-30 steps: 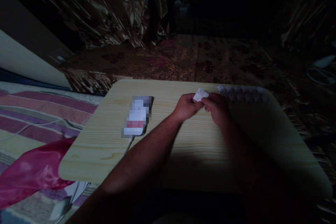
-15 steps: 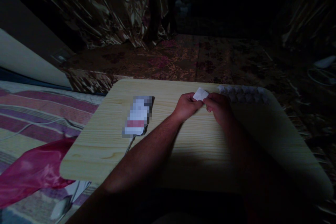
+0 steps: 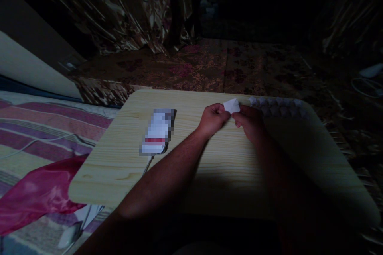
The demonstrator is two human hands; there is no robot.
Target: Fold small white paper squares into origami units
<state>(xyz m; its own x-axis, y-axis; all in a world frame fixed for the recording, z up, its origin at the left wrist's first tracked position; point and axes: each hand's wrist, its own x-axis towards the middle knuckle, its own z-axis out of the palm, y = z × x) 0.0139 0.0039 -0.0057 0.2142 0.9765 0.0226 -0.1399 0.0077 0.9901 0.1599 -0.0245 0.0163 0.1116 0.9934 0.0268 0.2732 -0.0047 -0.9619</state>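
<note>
the small folded white paper (image 3: 231, 106) has turned since the earlier frames: a second ago it stood on one corner like a diamond, and now its upper edge slopes gently up to a corner at the far right, with a fine crease running toward that corner. it is near the far edge of the table (image 3: 119, 163), right of the middle, between the two hands. the right hand (image 3: 251, 122) pinches its lower right part, thumb on the near side. the left hand (image 3: 212, 121) has its fingers curled at the paper's left edge; i cannot tell whether they grip it or only touch it. both forearms lie much as they did.

the paper looks flat, matte and crisp-edged. just beyond the right hand, two rows of small pale pieces (image 3: 279, 110) stand in the same place as before, pointed and angular, dim in the shadow. the table has rounded corners and a pale wood grain in long wavy lines. left of the hands lies a flat oblong device (image 3: 158, 130), its face blurred into blocks, with a smooth white cable (image 3: 148, 163) at its near end. farther left are striped bedding (image 3: 18, 127) and a shiny, rumpled pink cloth (image 3: 38, 189). at the far side, a glossy curtain (image 3: 155, 4) hangs in folds over flower-patterned fabric (image 3: 185, 67).
</note>
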